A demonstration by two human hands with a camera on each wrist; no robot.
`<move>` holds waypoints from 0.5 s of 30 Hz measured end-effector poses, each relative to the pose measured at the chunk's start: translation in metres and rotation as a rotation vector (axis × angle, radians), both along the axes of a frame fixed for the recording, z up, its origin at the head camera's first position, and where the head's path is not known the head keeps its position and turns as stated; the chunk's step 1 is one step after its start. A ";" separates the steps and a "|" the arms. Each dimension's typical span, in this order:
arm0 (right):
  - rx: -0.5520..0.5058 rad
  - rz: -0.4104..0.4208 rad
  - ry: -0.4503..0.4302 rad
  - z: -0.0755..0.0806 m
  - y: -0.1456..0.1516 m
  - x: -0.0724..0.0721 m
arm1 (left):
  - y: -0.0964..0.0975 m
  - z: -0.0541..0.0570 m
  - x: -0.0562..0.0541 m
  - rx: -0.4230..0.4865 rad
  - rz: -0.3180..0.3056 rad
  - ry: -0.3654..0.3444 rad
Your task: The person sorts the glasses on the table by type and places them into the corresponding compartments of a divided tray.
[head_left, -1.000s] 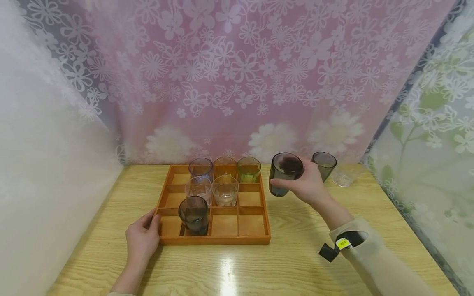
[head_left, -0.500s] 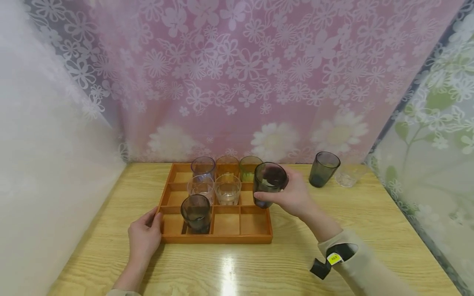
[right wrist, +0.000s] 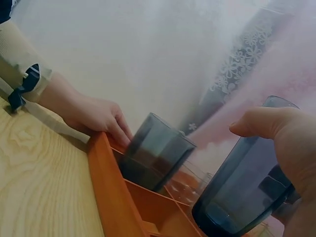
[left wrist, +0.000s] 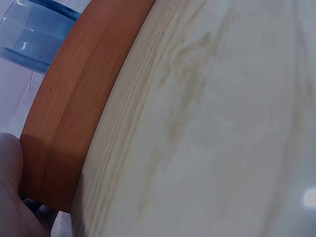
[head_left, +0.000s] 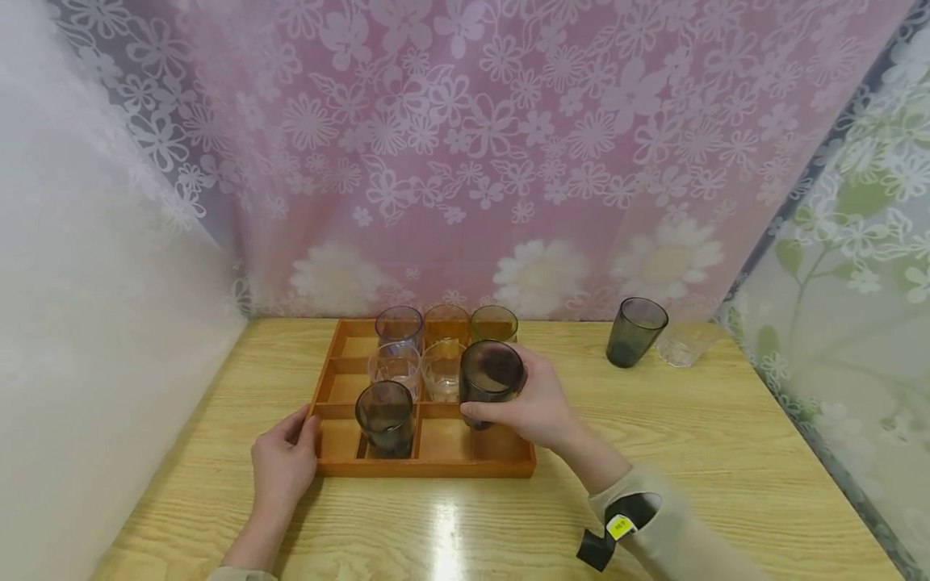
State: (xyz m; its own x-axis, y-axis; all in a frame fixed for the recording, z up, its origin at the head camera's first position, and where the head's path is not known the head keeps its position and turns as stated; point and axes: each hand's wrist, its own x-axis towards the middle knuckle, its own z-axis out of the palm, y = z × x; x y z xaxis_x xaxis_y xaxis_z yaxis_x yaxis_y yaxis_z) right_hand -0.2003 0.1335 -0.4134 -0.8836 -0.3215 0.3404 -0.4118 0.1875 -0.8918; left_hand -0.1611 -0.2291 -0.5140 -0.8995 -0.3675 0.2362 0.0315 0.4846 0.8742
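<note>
My right hand grips a dark grey drinking glass, thumb on the near side, above the right part of a wooden compartment tray. In the right wrist view the held glass is tilted. My left hand holds the tray's left side near the front corner. Another dark glass stands in the front row. Behind it are two clear glasses. At the back stand a bluish-purple glass, an amber glass and a green glass. The held glass hides part of the tray.
To the right on the wooden table, a dark grey glass stands beside a clear glass. A pink flowered curtain hangs behind the table, with pale sheets at both sides.
My right hand has carried the dark glass leftward and nearer, from beside the tray to above its front right part. The left hand stays at the tray.
</note>
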 end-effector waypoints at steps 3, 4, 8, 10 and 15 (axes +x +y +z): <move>-0.017 0.032 -0.009 -0.004 -0.008 0.002 | 0.000 0.000 0.000 -0.002 -0.003 0.000; -0.019 0.036 -0.015 -0.005 -0.011 0.003 | 0.000 0.001 0.000 -0.003 -0.005 0.001; -0.013 0.035 -0.041 -0.010 -0.021 0.005 | 0.000 0.001 0.000 -0.002 -0.006 0.002; 0.004 0.027 -0.047 -0.013 -0.026 0.007 | 0.000 0.001 0.001 0.000 -0.005 -0.001; 0.039 0.028 -0.044 -0.022 -0.035 0.008 | 0.000 0.001 0.001 -0.005 -0.003 -0.002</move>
State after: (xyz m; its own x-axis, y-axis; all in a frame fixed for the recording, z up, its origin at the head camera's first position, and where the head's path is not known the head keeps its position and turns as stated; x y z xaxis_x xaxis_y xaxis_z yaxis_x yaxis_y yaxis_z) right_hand -0.1920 0.0987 -0.4351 -0.8879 -0.3588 0.2879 -0.3778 0.2119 -0.9013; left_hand -0.1599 -0.2287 -0.5130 -0.9010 -0.3640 0.2361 0.0312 0.4885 0.8720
